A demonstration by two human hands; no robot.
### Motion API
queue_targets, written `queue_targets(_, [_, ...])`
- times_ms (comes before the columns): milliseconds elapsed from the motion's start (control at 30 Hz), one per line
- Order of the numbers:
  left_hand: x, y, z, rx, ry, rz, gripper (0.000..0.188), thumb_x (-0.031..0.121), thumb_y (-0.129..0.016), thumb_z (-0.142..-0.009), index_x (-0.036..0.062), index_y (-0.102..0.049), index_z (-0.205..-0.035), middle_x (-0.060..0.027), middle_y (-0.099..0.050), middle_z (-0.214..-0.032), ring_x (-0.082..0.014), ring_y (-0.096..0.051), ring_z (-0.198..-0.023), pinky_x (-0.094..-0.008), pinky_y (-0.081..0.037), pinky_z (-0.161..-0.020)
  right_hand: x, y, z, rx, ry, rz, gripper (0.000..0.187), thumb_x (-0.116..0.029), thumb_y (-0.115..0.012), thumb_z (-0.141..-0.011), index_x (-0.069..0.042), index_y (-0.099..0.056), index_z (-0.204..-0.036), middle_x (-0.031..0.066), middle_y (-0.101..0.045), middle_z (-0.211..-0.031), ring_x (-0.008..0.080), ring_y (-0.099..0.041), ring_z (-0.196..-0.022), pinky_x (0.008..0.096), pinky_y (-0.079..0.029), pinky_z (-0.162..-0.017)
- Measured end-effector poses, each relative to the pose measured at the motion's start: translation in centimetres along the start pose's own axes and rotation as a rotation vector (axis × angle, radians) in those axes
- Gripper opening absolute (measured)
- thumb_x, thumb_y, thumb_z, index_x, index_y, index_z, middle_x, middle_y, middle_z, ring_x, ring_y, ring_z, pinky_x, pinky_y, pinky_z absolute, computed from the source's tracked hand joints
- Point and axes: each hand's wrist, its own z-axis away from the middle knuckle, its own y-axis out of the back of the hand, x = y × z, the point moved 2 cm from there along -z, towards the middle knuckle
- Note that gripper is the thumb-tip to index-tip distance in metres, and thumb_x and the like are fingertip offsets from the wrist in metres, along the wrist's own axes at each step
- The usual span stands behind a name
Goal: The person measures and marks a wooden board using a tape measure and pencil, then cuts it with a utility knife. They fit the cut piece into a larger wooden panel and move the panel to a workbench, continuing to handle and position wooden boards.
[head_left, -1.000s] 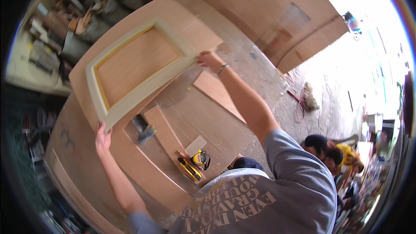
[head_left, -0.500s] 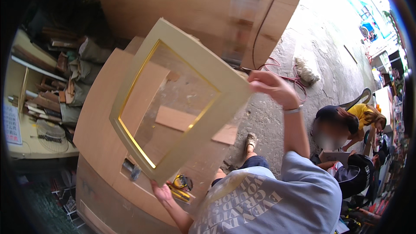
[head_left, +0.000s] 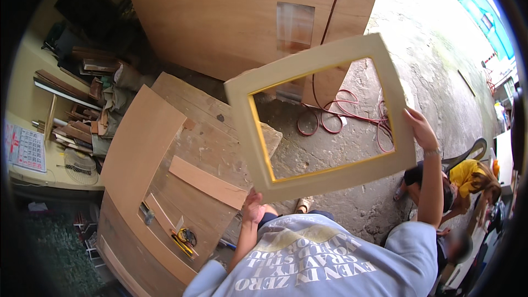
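I hold up a wide cream frame (head_left: 324, 186) with a thin gold edge around its four-sided opening. The floor and a red hose show through that opening; whether glass fills it I cannot tell. My left hand (head_left: 253, 207) is closed at the frame's lower left corner, its fingertips partly hidden. Along the right edge, my right hand (head_left: 422, 130) grips the frame with the thumb on the front face. The frame hangs in the air before my chest, tilted with its right side higher.
On the left, a low wooden worktable (head_left: 220, 124) bears plywood strips (head_left: 206, 181) and a yellow-black tape measure (head_left: 187, 236). A large plywood panel (head_left: 220, 16) stands beyond it. The red hose (head_left: 308, 124) coils on the concrete floor. At right, a person in yellow (head_left: 465, 179) bends beside another person.
The frame has swung rightward and turned from a steep slant to nearly level. Both hands have shifted right with it, still holding on. My view has turned too.
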Motion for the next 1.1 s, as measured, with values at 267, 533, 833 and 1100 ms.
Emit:
queue_targets(267, [-11.2,-7.3,-12.8,-0.142,0.312,-0.306,0.059,0.011,-0.066,-0.088,0.0012,-0.04,-0.14,-0.0156,-0.047,-0.14,-0.0244,-0.041,-0.133,-0.0377,-0.032,-0.11,-0.5,13.9,5.0,0.58,0.184,0.051,0.038,-0.02,-0.059,-0.096,0.0,-0.054,-0.128,0.0015,-0.06,-0.114,0.0083,-0.055,-0.101,0.0244,-0.044,-0.089])
queue_targets(533, [-14.6,-13.5,-26.5,-0.227,0.343,-0.56,0.043,0.021,-0.07,-0.088,-0.003,-0.057,-0.121,-0.0147,-0.062,-0.122,-0.0204,-0.057,-0.115,-0.0318,-0.044,-0.099,-4.7,2.3,-8.3,0.282,0.438,0.973,0.021,-0.005,-0.061,-0.086,0.0,-0.042,-0.077,0.0103,-0.039,-0.071,0.0196,-0.039,-0.065,0.0323,-0.035,-0.06])
queue_targets(833, [-3.0,-7.8,-29.8,0.144,0.111,-0.476,0.03,0.02,-0.055,-0.098,-0.0003,-0.061,-0.118,-0.0084,-0.066,-0.114,-0.0147,-0.061,-0.104,-0.028,-0.047,-0.091,4.8,-7.5,-35.1,-0.153,0.414,1.496,0.008,-0.014,-0.063,-0.08,-0.007,-0.064,-0.083,0.0109,-0.065,-0.089,0.0323,-0.061,-0.091,0.0451,-0.045,-0.082])
queue_targets(1100, [3.0,-2.9,-20.8,0.858,0.048,-0.236,0.034,0.031,-0.052,-0.099,0.0019,-0.062,-0.113,-0.0065,-0.067,-0.101,-0.0143,-0.063,-0.095,-0.0279,-0.047,-0.082,11.3,-26.1,-54.7,-0.397,0.384,1.283,0.018,-0.014,-0.062,-0.084,-0.003,-0.062,-0.098,0.0207,-0.064,-0.096,0.0429,-0.06,-0.09,0.0481,-0.048,-0.074])
